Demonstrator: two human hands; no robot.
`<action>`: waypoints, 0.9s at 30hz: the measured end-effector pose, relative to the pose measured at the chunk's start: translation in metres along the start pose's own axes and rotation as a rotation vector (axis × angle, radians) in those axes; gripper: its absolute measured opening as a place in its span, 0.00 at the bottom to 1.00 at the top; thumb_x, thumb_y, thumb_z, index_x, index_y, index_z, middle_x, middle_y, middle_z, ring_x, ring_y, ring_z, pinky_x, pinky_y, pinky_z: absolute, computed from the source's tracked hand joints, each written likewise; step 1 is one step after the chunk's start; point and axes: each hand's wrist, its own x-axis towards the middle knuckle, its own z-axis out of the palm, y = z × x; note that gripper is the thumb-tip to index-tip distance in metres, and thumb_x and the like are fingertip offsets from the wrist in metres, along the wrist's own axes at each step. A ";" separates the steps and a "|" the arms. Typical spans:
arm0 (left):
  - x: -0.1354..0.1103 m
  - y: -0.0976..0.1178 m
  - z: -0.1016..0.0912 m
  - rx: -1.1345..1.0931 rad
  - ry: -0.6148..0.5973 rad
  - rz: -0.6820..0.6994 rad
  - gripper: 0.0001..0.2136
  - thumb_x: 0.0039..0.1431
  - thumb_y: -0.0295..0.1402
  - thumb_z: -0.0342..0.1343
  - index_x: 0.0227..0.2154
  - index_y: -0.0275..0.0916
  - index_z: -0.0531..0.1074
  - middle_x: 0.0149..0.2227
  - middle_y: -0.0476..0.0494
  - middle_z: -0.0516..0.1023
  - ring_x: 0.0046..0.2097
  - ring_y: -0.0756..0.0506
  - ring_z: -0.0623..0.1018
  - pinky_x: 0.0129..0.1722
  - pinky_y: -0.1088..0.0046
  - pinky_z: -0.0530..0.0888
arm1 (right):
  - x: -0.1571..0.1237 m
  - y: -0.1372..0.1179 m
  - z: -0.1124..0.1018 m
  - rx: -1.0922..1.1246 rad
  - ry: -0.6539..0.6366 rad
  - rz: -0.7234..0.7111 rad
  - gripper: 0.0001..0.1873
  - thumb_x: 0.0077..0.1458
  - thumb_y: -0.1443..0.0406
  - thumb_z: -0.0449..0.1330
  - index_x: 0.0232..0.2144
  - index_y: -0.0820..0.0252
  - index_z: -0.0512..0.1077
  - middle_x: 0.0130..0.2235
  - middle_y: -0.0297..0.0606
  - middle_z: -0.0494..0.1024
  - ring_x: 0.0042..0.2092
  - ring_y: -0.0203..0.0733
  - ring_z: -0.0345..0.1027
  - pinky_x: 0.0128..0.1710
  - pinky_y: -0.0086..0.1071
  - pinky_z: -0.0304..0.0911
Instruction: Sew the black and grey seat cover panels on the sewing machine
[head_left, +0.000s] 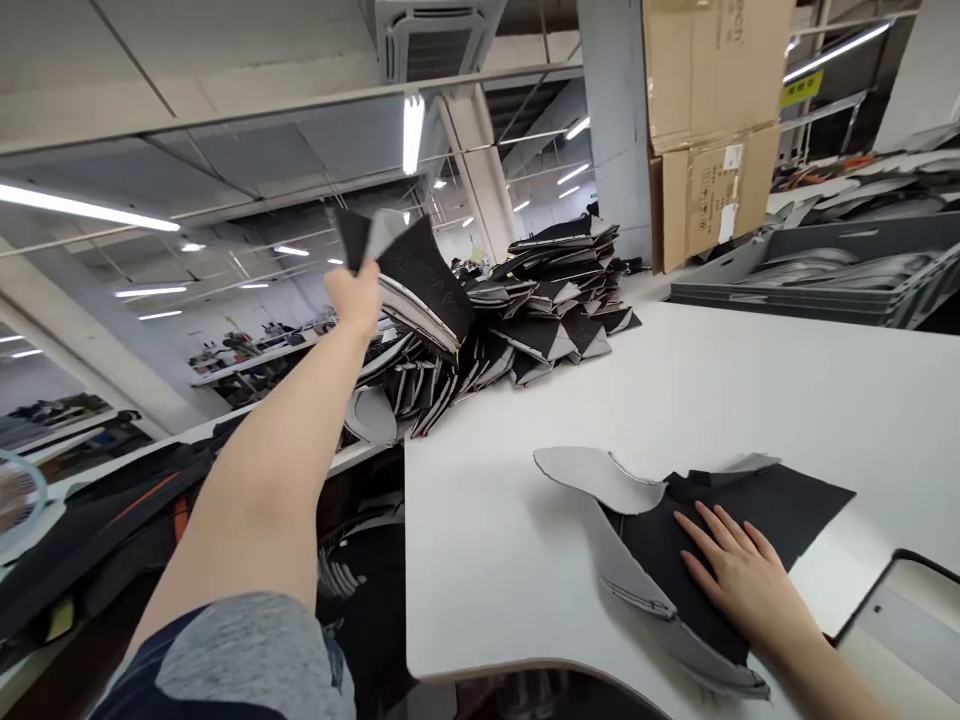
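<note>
Workshop hall with ceiling strip lights, brown cardboard boxes (697,190) near a pillar, and a smooth white counter (480,560) with a rounded front edge.

Head view. On the right-hand part of the counter lies a black fabric panel with pale grey curved flaps (652,560); its upper left flap curls off the surface. The person's right grip (731,565) rests palm down upon it, fingers slightly spread and closed around nothing. The left grip (356,295), arm outstretched, is clamped on the upper corner of a black and grey layered fabric piece (431,275), held at the near side of a heaped pile of similar black and grey pieces (555,300). Whether its lower end touches the pile cannot be determined. A grey plastic crate (787,306) stands farther right, beyond the pile.

Handling assessment: both items are judged light, padded and pliable, with enough body to hold a curve; breakage appears unlikely. Layers may slip against one another (several pale edges show on the held piece), so a pinch through the full thickness is advised. On the counter, sliding is probable; press the broad black middle and lift by a flap edge.
</note>
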 end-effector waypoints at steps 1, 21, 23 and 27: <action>-0.011 0.004 0.004 0.029 0.007 0.009 0.25 0.67 0.40 0.35 0.45 0.27 0.73 0.38 0.38 0.77 0.47 0.36 0.73 0.48 0.55 0.68 | -0.004 0.000 -0.001 -0.011 0.013 0.001 0.30 0.60 0.53 0.39 0.54 0.55 0.69 0.58 0.44 0.65 0.59 0.53 0.57 0.56 0.51 0.53; -0.268 0.034 0.261 -0.308 -0.359 0.049 0.27 0.63 0.34 0.48 0.64 0.42 0.49 0.68 0.37 0.41 0.67 0.37 0.46 0.63 0.56 0.54 | -0.023 0.009 -0.023 0.082 0.172 -0.249 0.20 0.63 0.55 0.45 0.46 0.53 0.72 0.47 0.34 0.76 0.45 0.45 0.72 0.40 0.39 0.69; -0.281 0.030 0.268 -0.299 -0.375 -0.092 0.30 0.62 0.33 0.46 0.65 0.36 0.44 0.67 0.32 0.42 0.67 0.35 0.47 0.62 0.54 0.55 | -0.020 0.006 -0.030 0.114 0.185 -0.303 0.18 0.63 0.56 0.46 0.46 0.52 0.71 0.46 0.32 0.76 0.43 0.43 0.72 0.39 0.37 0.69; -0.281 0.035 0.271 -0.268 -0.418 -0.110 0.24 0.63 0.34 0.44 0.62 0.38 0.55 0.65 0.35 0.52 0.65 0.37 0.54 0.63 0.56 0.54 | -0.016 0.002 -0.041 0.169 0.217 -0.308 0.17 0.62 0.57 0.46 0.48 0.52 0.68 0.45 0.32 0.77 0.42 0.43 0.73 0.39 0.37 0.68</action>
